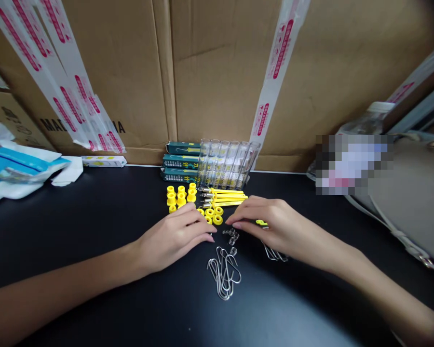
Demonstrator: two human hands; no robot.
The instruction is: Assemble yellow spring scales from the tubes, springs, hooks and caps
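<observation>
My left hand (179,235) rests low over the black table, its fingers bent and close together beside the yellow rings (218,220); a tiny shiny bit shows at its fingertips, too small to name. My right hand (265,219) has thumb and index finger pinched together just right of the small metal springs (233,236); whatever it may hold is hidden. Silver metal hooks (224,277) lie in a pile in front of both hands. Yellow flanged caps (181,196) stand behind my left hand. Yellow rods with metal tips (222,196) lie beyond the rings.
Clear tubes (226,164) lean by green boxes (181,161) at the cardboard (213,72). More metal hooks (274,252) lie under my right hand. A bottle (361,123) and a grey bag (412,193) are at the right, blue-white packaging (18,164) at the left.
</observation>
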